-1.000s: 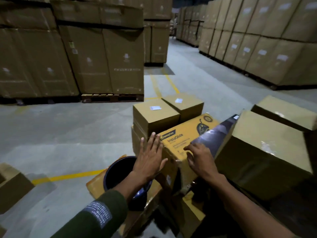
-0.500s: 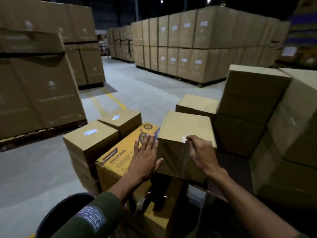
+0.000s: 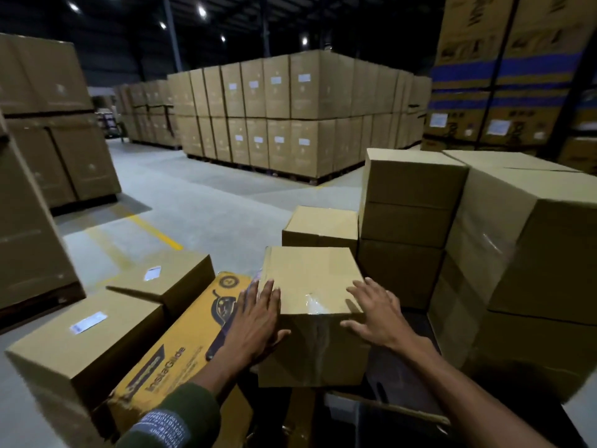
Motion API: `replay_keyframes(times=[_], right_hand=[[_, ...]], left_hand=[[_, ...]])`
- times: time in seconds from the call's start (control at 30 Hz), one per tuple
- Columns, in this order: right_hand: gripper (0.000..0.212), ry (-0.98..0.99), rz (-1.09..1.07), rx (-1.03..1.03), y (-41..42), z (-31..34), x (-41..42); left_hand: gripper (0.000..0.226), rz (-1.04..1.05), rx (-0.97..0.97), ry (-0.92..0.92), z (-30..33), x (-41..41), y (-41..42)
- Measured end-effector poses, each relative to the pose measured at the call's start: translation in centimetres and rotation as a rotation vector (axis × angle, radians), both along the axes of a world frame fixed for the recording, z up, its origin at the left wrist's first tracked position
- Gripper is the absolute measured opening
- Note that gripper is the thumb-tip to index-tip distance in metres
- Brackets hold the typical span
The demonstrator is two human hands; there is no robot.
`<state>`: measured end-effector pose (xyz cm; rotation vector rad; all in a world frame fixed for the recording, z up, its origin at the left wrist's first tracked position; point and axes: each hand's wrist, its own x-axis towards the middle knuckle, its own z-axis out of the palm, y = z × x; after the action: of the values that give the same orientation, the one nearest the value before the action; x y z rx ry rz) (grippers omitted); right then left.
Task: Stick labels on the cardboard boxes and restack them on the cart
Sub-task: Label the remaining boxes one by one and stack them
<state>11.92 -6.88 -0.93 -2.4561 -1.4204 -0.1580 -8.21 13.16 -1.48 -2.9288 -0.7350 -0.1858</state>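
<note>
Fingers (image 3: 268, 294) flat at box (image 3: 311, 279) edges

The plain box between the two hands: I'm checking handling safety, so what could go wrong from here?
The plain box is only flanked by open palms, left hand at its side, right hand on its top edge, so it could slip when lifted. Its glossy tape may make that worse. It sits close against the yellow box, so the left fingers might get pinched.
</note>
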Motion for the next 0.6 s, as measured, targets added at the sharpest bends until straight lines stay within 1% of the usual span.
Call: replay_keyframes(times=[0.1, 0.17, 0.23, 0.33, 0.47, 0.6], right_hand=[[0.089, 0.057, -0.006, -0.107, 1.0, -0.8, 0.2], [0.091, 0.098, -0.012, -0.102, 1.3, -1.5, -0.1], [0.088, 0.096, -0.039, -0.061, 1.5, -2.0, -0.6], [0.082, 0.042, -0.081, -0.020, 1.6, -2.3, -1.1], [0.077, 0.013, -0.124, -0.005, 1.3, -2.1, -1.8], [0.077, -0.007, -0.160, 0.000, -0.4, -2.3, -1.3]], left_hand=[[0.101, -0.034, -0.037, 0.038, -0.4, 0.4, 1.6], [0.102, -0.063, -0.080, 0.033, -0.9, 0.6, 2.1], [0.101, -0.092, -0.110, -0.024, -1.9, 0.8, 2.6], [0.097, -0.143, -0.104, -0.124, -2.9, 0.9, 3.1], [0.091, -0.173, -0.128, -0.089, -2.7, 1.0, 2.9], [0.088, -0.243, -0.156, -0.125, -2.6, 1.9, 2.3]])
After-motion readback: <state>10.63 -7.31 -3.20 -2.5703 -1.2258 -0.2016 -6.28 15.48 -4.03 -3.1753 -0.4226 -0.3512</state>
